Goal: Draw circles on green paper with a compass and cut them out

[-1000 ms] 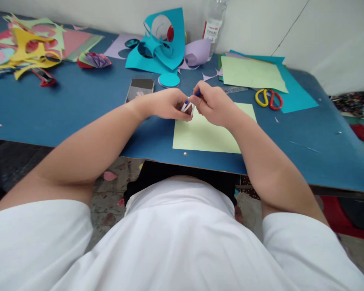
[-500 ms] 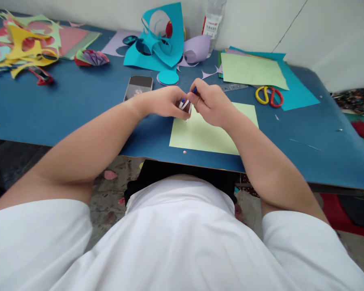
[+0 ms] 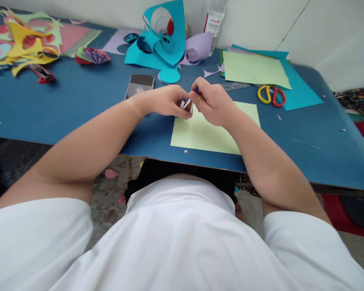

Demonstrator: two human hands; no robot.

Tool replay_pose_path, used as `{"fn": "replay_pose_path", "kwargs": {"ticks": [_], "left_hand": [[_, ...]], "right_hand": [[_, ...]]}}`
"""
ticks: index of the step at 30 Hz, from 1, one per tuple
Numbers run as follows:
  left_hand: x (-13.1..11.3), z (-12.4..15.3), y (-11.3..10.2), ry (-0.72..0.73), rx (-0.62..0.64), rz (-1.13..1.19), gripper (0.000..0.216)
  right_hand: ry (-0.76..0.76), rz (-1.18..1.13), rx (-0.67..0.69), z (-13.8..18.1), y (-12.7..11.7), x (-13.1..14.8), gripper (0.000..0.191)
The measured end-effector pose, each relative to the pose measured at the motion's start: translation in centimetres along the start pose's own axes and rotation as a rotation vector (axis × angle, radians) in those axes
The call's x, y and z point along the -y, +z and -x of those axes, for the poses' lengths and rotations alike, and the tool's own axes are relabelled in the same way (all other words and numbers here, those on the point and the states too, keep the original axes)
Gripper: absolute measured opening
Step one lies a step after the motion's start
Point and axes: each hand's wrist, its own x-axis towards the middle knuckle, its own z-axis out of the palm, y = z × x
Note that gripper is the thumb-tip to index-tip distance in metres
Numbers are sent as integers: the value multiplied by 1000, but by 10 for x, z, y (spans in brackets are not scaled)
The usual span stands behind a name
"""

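Both my hands meet over a pale green sheet of paper (image 3: pixel 209 135), closed on what looks like a white-and-blue drawing compass (image 3: pixel 186 104). My left hand (image 3: pixel 170 101) pinches its slim white legs from the left side. From the right, my right hand (image 3: pixel 212 101) grips the blue upper end between thumb and fingers. Much of the compass is hidden by my fingers. A phone (image 3: pixel 139 85) lies just beyond my left wrist, and a stack of round paper discs (image 3: pixel 169 76), blue on top, lies past my hands.
Yellow-and-red scissors (image 3: pixel 271 95) and a clear ruler (image 3: pixel 236 86) are at right, before stacked paper sheets (image 3: pixel 256 68). Cut blue paper (image 3: pixel 172 48) and a bottle (image 3: pixel 214 24) stand against the wall. Yellow scraps (image 3: pixel 27 44), a stapler (image 3: pixel 41 73) and a folded paper flower (image 3: pixel 92 55) lie left.
The whole view has shifted slightly. My hands stay together on the compass, with hardly any visible movement.
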Motion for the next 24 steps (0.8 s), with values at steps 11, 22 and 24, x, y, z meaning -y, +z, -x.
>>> {"fn": "replay_pose_path", "kwargs": {"ticks": [11,22,24], "left_hand": [[-2,1,-2,56,24,13,23],[17,-5,0,119,13,-48,20],[20,-5,0,136,10,-63,20]], "right_hand": [[-9,13,6,2,-1,4,52],[-122,-29,-57,1,8,-11,66],[-109,-34,-55,1,9,-10,65]]}}
